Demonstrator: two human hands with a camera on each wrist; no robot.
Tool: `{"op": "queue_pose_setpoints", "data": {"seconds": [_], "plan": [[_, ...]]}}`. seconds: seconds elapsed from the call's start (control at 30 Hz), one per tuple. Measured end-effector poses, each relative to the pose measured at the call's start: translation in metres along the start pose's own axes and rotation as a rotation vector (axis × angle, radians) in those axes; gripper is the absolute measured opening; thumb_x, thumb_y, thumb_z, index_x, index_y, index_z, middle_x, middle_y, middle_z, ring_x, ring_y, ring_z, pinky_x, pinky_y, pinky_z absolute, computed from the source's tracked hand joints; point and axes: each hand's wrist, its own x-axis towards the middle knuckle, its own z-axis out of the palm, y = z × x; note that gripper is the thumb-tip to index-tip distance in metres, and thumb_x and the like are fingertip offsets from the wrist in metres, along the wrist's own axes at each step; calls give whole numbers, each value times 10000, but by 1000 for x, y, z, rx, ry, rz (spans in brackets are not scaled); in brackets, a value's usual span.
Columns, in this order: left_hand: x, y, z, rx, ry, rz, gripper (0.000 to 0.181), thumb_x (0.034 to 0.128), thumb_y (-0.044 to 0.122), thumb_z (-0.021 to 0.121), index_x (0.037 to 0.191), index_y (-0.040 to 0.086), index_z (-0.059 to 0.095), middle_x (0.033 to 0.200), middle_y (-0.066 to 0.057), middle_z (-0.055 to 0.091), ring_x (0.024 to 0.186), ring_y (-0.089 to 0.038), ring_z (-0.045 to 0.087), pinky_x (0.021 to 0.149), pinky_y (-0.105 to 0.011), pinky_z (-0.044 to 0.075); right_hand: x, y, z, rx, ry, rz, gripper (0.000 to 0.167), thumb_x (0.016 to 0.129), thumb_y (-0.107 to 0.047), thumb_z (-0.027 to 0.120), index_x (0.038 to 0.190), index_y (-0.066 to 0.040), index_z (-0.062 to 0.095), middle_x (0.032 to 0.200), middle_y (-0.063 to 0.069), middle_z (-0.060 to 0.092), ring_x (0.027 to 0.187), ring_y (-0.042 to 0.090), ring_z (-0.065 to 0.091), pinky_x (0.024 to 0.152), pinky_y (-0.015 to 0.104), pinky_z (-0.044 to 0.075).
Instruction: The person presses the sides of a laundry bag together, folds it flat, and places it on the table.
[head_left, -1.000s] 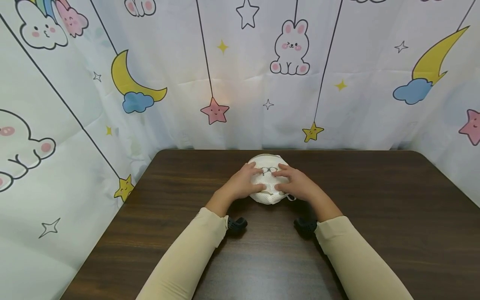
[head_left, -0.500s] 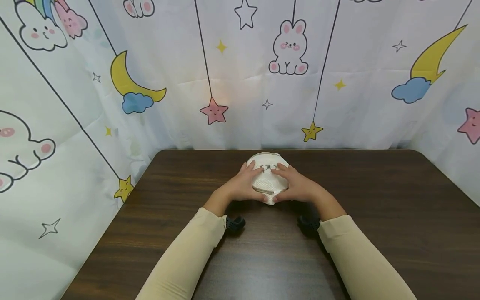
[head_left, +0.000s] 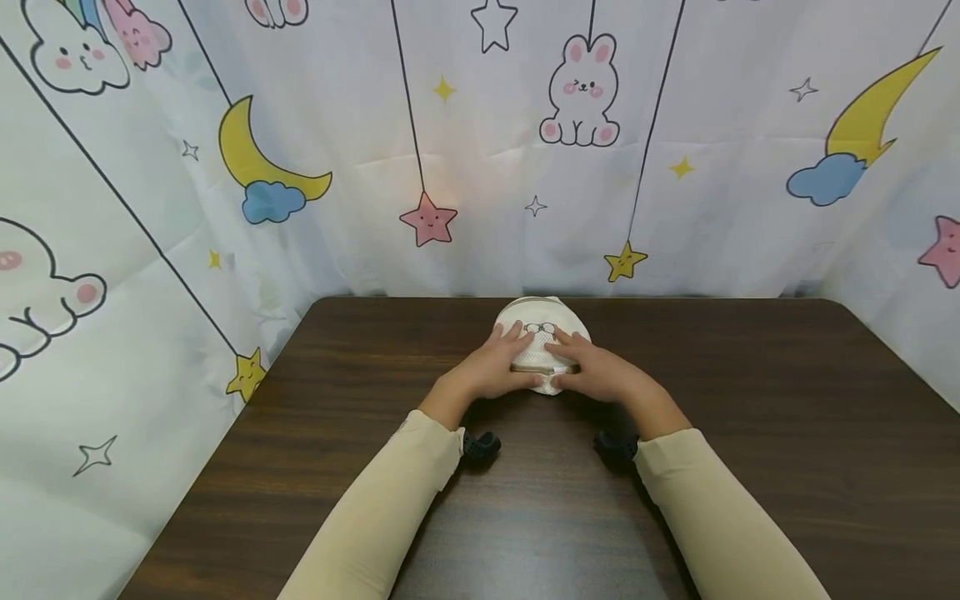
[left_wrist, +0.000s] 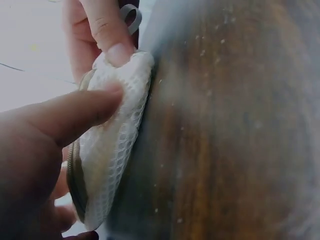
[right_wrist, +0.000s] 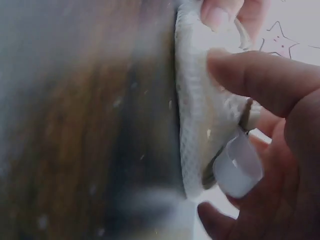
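A round white mesh pouch (head_left: 540, 310) with a zip and a small drawing of glasses lies near the far edge of the table, between both hands. My left hand (head_left: 487, 368) grips its left side, thumb on the near part and fingers over the top. My right hand (head_left: 606, 372) holds the right side likewise. In the left wrist view the zip (left_wrist: 75, 175) runs along the pouch's edge, and the thumb (left_wrist: 85, 112) presses the mesh. A whitish loop (right_wrist: 237, 165) hangs off the pouch in the right wrist view. The underside is hidden.
The dark wooden table (head_left: 517, 533) spreads around the arms. Behind it hangs a white curtain (head_left: 480, 150) printed with rabbits, moons and stars. Both wrists carry black devices (head_left: 480, 447), and the sleeves are beige.
The pouch has shifted slightly away from me, toward the far table edge. Both thumbs have moved from its face down to its near end, and the zip now shows between them.
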Motion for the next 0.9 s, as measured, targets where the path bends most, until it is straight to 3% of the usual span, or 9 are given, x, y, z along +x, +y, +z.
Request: {"op": "queue_pose_setpoints", "data": {"seconds": [0.17, 0.27, 0.37, 0.47, 0.53, 0.6, 0.7, 0.77, 0.9], "plan": [[3, 2, -3, 69, -73, -19, 860, 915, 648, 533, 1587, 229, 196, 1669, -16, -18, 1526, -302, -89, 1203, -526, 179, 5, -2, -2, -6, -84, 43, 624, 986, -327, 542, 1542, -129, 342, 1653, 128, 121, 1505, 435, 4, 1133, 681, 164], [4, 4, -7, 68, -121, -22, 869, 925, 674, 471, 1591, 211, 161, 1667, -31, -49, 1521, -315, -112, 1208, -539, 143, 6, -4, -4, -4, -90, 44, 615, 974, -332, 482, 1533, -106, 358, 1646, 144, 142, 1501, 449, 16, 1128, 706, 108], [4, 8, -14, -16, -130, -26, 807, 953, 623, 430, 1588, 187, 188, 1668, -55, -22, 1521, -329, -98, 1209, -551, 113, 8, -6, -6, 10, -8, 10, 552, 985, -315, 428, 1468, -49, 463, 1599, 201, 267, 1476, 469, 156, 1121, 707, 129], [8, 11, -18, -60, -58, -20, 642, 1013, 499, 397, 1541, 138, 347, 1658, -89, 118, 1530, -327, 27, 1208, -534, 146, 14, -6, -6, 16, 130, -22, 425, 1013, -268, 445, 1308, -22, 628, 1455, 227, 465, 1360, 439, 391, 1095, 629, 291], [13, 13, -17, -15, 13, -15, 524, 1045, 393, 390, 1469, 95, 461, 1614, -104, 266, 1504, -306, 204, 1193, -489, 233, 20, -5, -4, 5, 199, -35, 347, 1004, -214, 494, 1227, -8, 662, 1363, 242, 507, 1273, 420, 461, 1042, 574, 379], [19, 15, -14, 53, 76, -20, 434, 1057, 316, 397, 1400, 79, 516, 1535, -91, 389, 1423, -263, 370, 1145, -447, 333, 27, -4, -3, 27, 217, -25, 362, 984, -153, 491, 1285, 11, 605, 1417, 256, 440, 1320, 414, 414, 1061, 560, 368], [27, 19, -8, 150, 129, -46, 445, 1058, 281, 392, 1455, 85, 430, 1491, -79, 407, 1368, -229, 422, 1112, -416, 376, 36, -4, -3, 39, 166, -3, 517, 981, -116, 389, 1476, 33, 384, 1579, 287, 204, 1463, 455, 188, 1141, 629, 212], [32, 21, -4, 198, 126, -80, 503, 1071, 313, 348, 1536, 125, 319, 1564, -93, 317, 1443, -237, 327, 1151, -431, 324, 41, -4, -3, 44, 112, 18, 571, 1020, -158, 332, 1549, 24, 217, 1625, 268, 43, 1494, 462, 21, 1151, 674, 85], [38, 20, 0, 263, 56, -140, 559, 1085, 402, 218, 1601, 213, 117, 1668, -76, 50, 1536, -242, 68, 1217, -461, 174, 45, -4, -5, 21, 26, 70, 580, 1084, -292, 262, 1574, -20, 113, 1637, 223, -30, 1500, 437, -68, 1137, 696, -9]]}}
